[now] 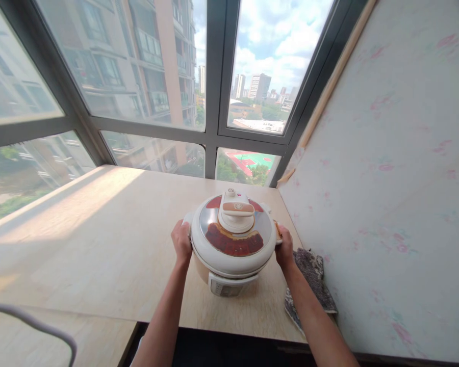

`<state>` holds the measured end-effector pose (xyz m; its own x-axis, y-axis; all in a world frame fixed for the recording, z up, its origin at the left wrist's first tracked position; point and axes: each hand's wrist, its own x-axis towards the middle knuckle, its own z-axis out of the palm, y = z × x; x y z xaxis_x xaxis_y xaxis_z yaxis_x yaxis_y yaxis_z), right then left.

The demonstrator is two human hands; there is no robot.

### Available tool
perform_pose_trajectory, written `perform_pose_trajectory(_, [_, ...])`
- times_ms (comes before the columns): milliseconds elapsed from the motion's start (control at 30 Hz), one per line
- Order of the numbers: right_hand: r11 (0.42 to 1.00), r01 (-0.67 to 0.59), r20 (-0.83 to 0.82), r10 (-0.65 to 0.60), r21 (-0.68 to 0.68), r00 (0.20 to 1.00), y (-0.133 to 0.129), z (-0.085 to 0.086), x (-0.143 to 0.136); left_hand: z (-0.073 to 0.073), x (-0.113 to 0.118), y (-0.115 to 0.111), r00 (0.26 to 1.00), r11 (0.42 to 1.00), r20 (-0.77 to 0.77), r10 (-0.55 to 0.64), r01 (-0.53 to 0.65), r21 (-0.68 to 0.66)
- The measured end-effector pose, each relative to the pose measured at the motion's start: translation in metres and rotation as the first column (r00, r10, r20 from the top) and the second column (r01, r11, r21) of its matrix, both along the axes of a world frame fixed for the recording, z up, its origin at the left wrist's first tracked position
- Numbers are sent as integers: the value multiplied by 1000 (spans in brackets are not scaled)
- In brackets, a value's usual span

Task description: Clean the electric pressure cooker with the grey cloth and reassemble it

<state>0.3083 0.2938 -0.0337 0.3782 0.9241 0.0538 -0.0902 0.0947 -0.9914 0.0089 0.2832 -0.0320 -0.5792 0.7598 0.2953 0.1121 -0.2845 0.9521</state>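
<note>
An electric pressure cooker (235, 265) with a white lid, a reddish-brown patterned top and a raised lid handle (237, 209) is on the pale wood-look counter. A control panel (231, 286) on its front faces me. My left hand (182, 240) is closed around the side handle at the cooker's left. On the opposite side my right hand (285, 247) grips the other side handle, part of which shows above the fingers. The undersides of both grips are hidden. Whether the cooker's base rests on the counter or is slightly raised, I cannot tell.
A grey patterned cloth (315, 280) lies by my right forearm against the floral-papered wall (390, 204). Framed windows (212, 102) rise behind the counter (99, 244). At the lower left, a grey cable (34, 322) curves over the surface.
</note>
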Motion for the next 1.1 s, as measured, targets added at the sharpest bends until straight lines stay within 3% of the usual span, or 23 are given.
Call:
perform_pose_trajectory(533, [991,-99,-76,92,-85,993,-1,-2,5,-3,-2,1,1000,1000,-4,-15,15,4])
perform_pose_trajectory(667, [979,-159,12,162,-127,987,0,5,21,-2,-3,0,1000,1000,7,-30,30,-5])
perform_pose_trajectory(733, [995,-66,108,74,-73,991,3,11,29,1,-3,-2,999,999,-27,-35,35,-8])
perform_pose_trajectory(800, [997,59,193,-67,48,979,7,20,33,3,-4,-5,996,999,-78,-36,34,-20])
perform_pose_trajectory(867, [981,85,280,-131,173,951,10,34,28,5,-5,-7,993,999,-113,-39,35,-42])
perform_pose_trajectory(967, [948,-94,475,-66,305,877,8,66,6,5,-7,-10,990,996,-129,-54,45,-76])
perform_pose_trajectory(1100, [825,-415,759,-25,383,651,5,110,-34,6,-9,-14,983,993,-170,-70,52,-108])
